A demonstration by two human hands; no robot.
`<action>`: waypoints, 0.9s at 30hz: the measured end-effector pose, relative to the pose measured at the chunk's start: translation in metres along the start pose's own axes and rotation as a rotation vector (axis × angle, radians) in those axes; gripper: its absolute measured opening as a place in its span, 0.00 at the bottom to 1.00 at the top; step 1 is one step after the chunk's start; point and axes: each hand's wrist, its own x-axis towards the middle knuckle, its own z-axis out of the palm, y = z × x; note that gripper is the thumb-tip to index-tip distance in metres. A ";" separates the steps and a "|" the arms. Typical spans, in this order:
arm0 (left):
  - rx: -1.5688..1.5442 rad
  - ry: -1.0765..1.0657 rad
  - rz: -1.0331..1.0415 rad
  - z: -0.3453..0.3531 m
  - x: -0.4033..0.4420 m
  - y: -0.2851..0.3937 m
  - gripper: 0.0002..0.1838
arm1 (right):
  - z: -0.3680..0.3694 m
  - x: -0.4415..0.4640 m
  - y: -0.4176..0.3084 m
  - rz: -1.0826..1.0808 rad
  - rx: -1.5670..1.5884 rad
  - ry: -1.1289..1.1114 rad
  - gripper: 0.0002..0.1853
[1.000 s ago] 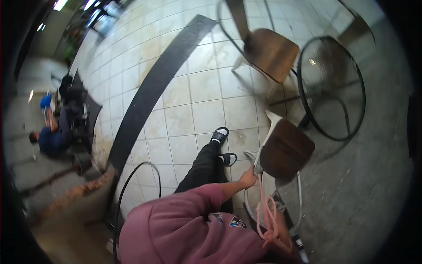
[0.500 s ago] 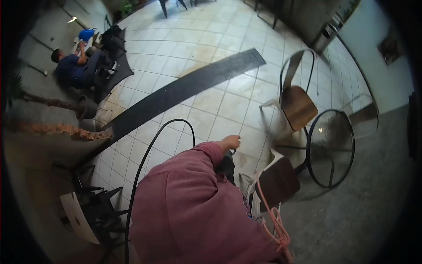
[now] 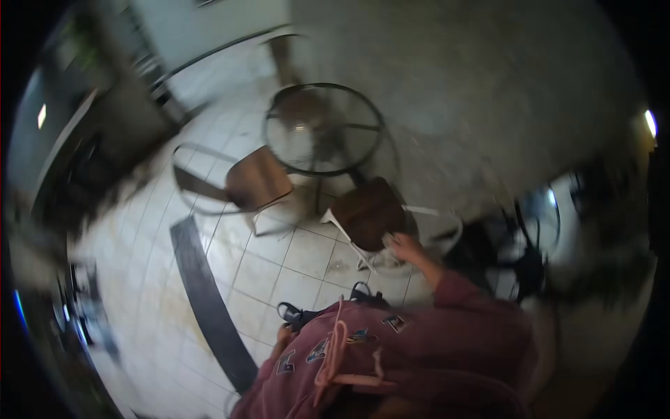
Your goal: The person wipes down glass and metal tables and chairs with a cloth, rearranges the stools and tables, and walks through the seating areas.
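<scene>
My right hand (image 3: 406, 248) is at the near edge of a dark brown chair seat (image 3: 366, 209), its fingers bent around something small and pale that I cannot make out. The chair has a light metal frame, and its curved back is to the right of my arm. Low on the left, my left hand (image 3: 285, 335) hangs beside my maroon hoodie (image 3: 453, 342), close to a dark shoe (image 3: 296, 314). Its fingers are small and blurred, so their grip does not show.
Beyond the chair stands a round glass-topped table (image 3: 333, 85) with a dark rim. Another wooden-seated chair (image 3: 258, 180) is left of it. A long dark strip (image 3: 209, 300) crosses the tiled floor (image 3: 262, 279). Dark, blurred furniture (image 3: 520, 269) stands on the right.
My view has swung right, bringing the table and chairs to the middle. My right hand has come into view at the chair seat. My left hand now appears lower, beside my body.
</scene>
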 end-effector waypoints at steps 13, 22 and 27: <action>-0.519 0.019 -0.311 -0.334 0.074 -0.025 0.23 | 0.180 -0.087 -0.129 0.207 -0.059 -0.102 0.21; -0.711 0.102 -0.357 -0.395 0.111 -0.042 0.20 | 0.223 -0.016 -0.184 0.339 -0.205 -0.258 0.22; -0.759 0.128 -0.372 -0.443 0.120 -0.085 0.20 | 0.239 0.125 -0.329 0.220 -0.123 -0.043 0.21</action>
